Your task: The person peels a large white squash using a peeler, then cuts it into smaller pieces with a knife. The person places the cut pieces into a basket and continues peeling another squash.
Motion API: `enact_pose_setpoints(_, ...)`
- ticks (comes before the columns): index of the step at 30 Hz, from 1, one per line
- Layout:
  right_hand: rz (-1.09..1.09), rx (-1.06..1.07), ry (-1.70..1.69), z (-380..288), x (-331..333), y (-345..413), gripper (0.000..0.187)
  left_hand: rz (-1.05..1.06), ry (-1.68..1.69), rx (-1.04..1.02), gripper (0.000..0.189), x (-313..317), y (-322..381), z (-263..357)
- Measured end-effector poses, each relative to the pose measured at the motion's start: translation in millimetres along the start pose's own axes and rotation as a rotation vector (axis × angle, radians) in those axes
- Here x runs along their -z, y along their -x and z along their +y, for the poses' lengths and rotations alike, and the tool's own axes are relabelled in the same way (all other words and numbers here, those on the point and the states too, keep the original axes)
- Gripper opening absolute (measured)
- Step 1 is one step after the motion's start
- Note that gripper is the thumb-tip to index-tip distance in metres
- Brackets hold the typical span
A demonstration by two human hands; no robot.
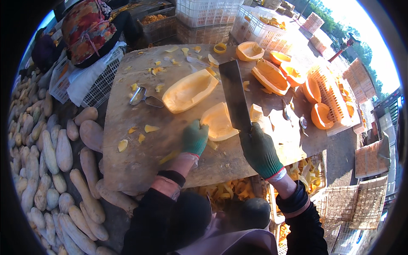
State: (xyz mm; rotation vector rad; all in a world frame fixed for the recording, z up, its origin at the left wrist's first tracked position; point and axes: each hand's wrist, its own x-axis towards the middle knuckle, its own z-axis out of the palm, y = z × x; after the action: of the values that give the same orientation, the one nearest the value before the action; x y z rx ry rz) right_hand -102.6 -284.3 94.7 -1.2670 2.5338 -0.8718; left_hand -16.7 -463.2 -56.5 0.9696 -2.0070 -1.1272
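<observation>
My left hand [195,137], in a green knit glove, touches the left edge of a peeled, hollowed squash piece [217,122] on the wooden board [127,169]. In my right hand [261,149], also gloved in green, is the handle of a cleaver [236,95]. Its broad dark blade points away from me, over the right side of that piece. A longer hollowed squash half [190,91] lies behind my left hand, beside a metal peeler [145,98]. Just right of the blade sits a smaller squash piece [256,114], partly hidden.
Hollowed orange squash halves [271,76] rest at the board's right, by a plastic crate [328,95]. Whole squashes [63,149] cover the ground at left. Crates of peelings [306,173] stand below the near edge. A person in a flowered top [84,28] is at the upper left.
</observation>
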Motion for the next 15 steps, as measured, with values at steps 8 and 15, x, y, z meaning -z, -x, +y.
enact_pose_setpoints(8,-0.484,-0.324,-0.099,58.7,-38.8,-11.1,0.028,0.116,-0.123,-0.125,0.039,31.7,3.1,-5.6)
enact_pose_setpoints(15,-0.266,-0.584,-0.495,34.4,-18.7,0.8,0.028,0.191,-0.433,0.041,0.066,98.6,-112.4,-37.2)
